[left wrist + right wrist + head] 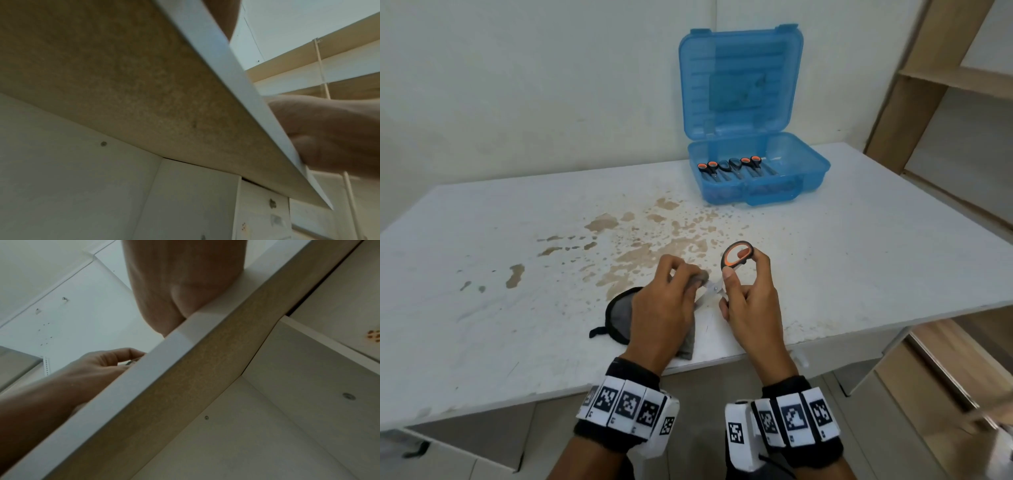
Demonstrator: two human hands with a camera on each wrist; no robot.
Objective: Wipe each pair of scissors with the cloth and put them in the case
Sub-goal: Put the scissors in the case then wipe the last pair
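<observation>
Scissors sit near the table's near edge, long axis running from the orange-lined handle at far right down to the blades at near left. The right hand pinches the handle. The left hand wraps the cloth around the blades. The case lies open far and right, nearer the right hand.

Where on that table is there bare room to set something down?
The table is bare along its left side, and on the right between the hands and the blue case. It is crowded at the front edge, where both hands work the scissors and cloth.
</observation>
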